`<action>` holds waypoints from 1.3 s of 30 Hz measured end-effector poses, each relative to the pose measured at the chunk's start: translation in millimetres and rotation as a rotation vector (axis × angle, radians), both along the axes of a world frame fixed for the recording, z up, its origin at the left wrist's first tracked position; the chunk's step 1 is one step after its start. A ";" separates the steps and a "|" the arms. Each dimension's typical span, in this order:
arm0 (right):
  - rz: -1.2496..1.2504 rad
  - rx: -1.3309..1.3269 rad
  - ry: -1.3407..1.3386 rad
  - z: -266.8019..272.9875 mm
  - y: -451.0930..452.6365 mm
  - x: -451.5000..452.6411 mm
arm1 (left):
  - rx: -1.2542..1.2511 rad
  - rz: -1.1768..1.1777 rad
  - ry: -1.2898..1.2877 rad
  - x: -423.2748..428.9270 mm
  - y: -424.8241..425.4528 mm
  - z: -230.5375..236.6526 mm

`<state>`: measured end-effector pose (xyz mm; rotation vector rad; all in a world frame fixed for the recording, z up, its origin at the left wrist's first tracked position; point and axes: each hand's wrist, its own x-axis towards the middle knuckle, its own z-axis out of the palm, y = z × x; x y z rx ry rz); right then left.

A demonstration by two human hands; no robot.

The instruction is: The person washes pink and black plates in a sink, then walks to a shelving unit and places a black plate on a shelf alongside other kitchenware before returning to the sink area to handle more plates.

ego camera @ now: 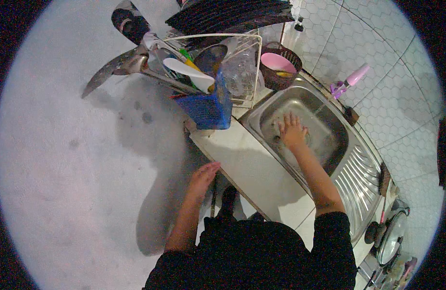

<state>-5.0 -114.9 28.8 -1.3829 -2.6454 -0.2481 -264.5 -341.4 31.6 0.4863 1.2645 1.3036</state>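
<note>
My right hand (294, 132) reaches down into the stainless steel sink basin (322, 99), palm down and fingers spread. It appears to hold nothing. Whether the palm touches the basin floor is hard to tell, and the drain is not clearly visible around it. My left hand (204, 178) is at the front edge of the white tiled counter (252, 170), its fingers extended and pointing towards the counter. Nothing shows in its grasp. The sink's ribbed drainboard (357, 186) lies to the right of my right forearm.
A blue plastic basket (206, 112) of utensils stands at the counter's left end, before a white wire dish rack (258, 69). Behind the sink are a brown basket (279, 80) with a pink bowl (277, 62) and a pink-handled tool (357, 75). A glass pan lid (392, 237) lies far right.
</note>
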 end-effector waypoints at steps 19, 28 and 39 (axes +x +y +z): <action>0.176 -0.514 0.137 6.2 -95.4 47.5 | 0.093 -0.236 0.078 40.7 65.0 14.9; 0.011 -0.460 -0.128 -6.0 8.1 96.8 | 0.512 -0.666 0.709 78.4 83.5 7.7; -0.297 -0.366 0.141 61.0 -109.1 205.7 | 0.908 -1.089 1.878 168.0 190.5 -15.4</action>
